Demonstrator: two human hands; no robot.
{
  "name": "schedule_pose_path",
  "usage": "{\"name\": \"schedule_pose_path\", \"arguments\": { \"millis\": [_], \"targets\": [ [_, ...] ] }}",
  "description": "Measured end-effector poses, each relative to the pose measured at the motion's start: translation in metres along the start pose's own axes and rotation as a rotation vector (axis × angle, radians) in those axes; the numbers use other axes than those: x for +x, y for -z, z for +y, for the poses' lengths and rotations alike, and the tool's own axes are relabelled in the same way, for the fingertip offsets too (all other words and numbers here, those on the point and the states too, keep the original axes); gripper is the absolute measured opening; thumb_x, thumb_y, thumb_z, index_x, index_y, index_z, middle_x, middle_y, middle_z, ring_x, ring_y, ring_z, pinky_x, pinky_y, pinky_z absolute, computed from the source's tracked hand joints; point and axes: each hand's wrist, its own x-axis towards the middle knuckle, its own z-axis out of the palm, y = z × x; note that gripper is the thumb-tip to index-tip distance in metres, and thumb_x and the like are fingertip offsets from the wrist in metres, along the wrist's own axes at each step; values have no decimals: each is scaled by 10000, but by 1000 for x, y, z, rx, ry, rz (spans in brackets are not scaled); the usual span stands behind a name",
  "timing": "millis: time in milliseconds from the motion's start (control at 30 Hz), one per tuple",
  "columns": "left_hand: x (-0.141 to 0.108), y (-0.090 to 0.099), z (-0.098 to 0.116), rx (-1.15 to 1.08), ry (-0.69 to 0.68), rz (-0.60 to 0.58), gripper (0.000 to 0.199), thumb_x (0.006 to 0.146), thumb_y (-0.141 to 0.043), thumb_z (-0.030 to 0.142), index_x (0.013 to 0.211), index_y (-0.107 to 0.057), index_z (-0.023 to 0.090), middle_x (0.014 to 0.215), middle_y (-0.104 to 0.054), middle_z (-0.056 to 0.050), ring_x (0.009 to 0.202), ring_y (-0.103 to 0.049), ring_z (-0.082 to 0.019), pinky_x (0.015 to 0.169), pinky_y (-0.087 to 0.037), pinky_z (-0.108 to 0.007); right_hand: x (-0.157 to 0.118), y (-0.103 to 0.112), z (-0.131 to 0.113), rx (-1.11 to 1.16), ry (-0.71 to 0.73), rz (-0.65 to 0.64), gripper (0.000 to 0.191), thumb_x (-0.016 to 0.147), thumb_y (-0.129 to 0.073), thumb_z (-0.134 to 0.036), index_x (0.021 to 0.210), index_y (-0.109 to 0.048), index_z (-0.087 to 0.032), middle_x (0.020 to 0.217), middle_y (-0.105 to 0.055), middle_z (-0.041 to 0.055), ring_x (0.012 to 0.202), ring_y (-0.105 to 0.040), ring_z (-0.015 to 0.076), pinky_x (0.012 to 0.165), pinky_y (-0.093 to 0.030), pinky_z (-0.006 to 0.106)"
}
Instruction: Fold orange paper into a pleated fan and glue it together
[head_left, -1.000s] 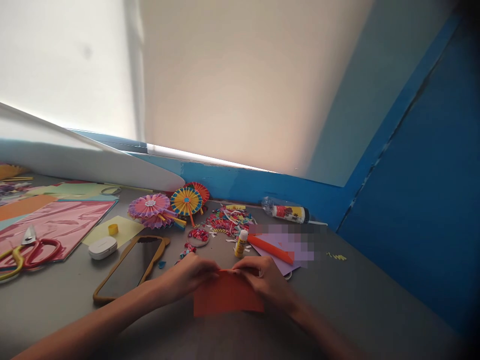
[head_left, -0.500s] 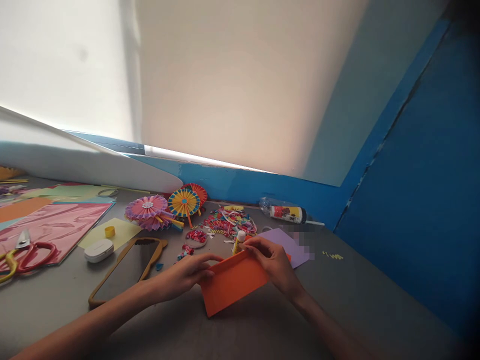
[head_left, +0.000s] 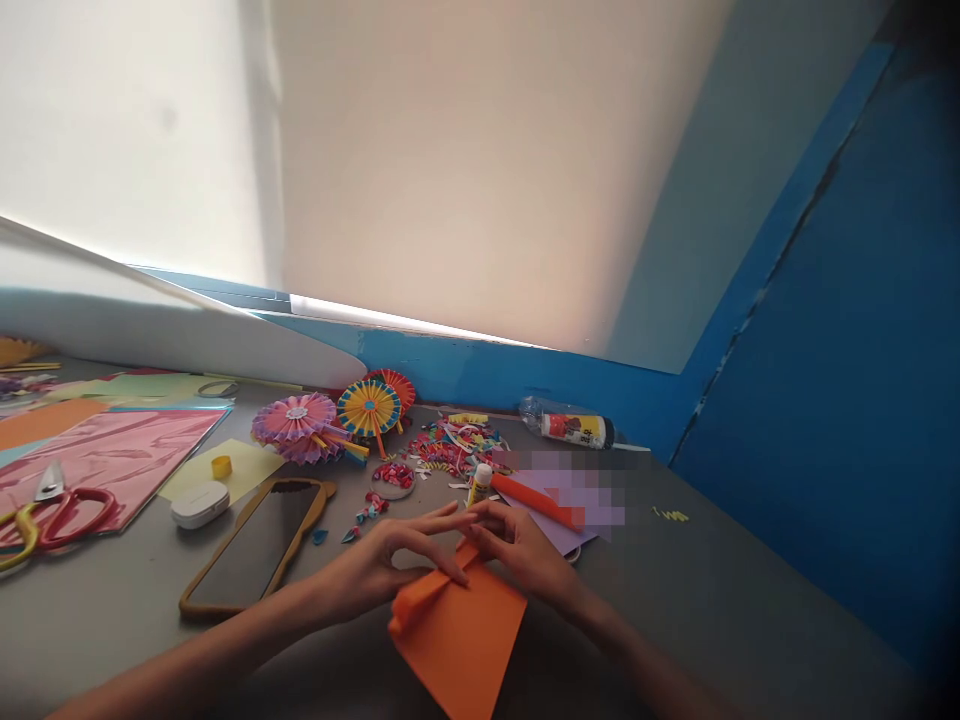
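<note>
The grey surface (head_left: 697,610) runs up to a blue-painted wall (head_left: 817,330), and your work sits near its middle. To your left lies a shiny pink sheet (head_left: 105,460), with a pale yellow paper sheet (head_left: 247,470) just beside it and a phone in a tan case (head_left: 251,545) lying flat nearby. Your folded orange paper sheet (head_left: 457,635) lies in front of you, its near corner reaching toward the bottom of the view and a creased flap lifted on its left side. Your left hand (head_left: 375,565) is over the flap, fingers spread and extended toward the top of the fold, not wide open and not clenched. Your right hand (head_left: 525,560) is just beside it, narrowly curled, and its fingers (head_left: 487,522) pinch the sheet's upper point. Past your hands, a lilac paper sheet (head_left: 551,525), partly pixelated, lies under an orange paper strip (head_left: 536,500). A white-capped yellow glue stick (head_left: 480,485) stands upright just beyond your fingertips, in front of a heap of colourful paper scraps (head_left: 457,447). Two pleated paper rosettes, one pink (head_left: 296,425) and one yellow and blue (head_left: 367,408), stand farther back. Red-and-yellow-handled scissors (head_left: 75,520) lie at the far left.
</note>
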Motion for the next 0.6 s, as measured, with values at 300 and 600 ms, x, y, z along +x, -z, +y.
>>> {"name": "schedule_pose_path", "arguments": {
  "millis": [300,600],
  "targets": [
    [1,8,2,-6,211,87,414,906,-515,502,1015,-696,145,927,-685,-40,843,-594,-194,663,-423,-220,-5,4,-17,-39,29,49,367,881,-554,-490,1113,-629,-216,1071,-649,76,1023,-613,260,858,-504,362],
    [-3,6,-9,329,231,4,402,921,-475,475,1067,-701,176,883,-696,-38,763,-571,-176,642,-390,-220,-10,-5,-16,-277,26,-53,248,833,-649,-420,913,-717,-196,884,-686,37,869,-625,212,751,-469,282]
  ]
}}
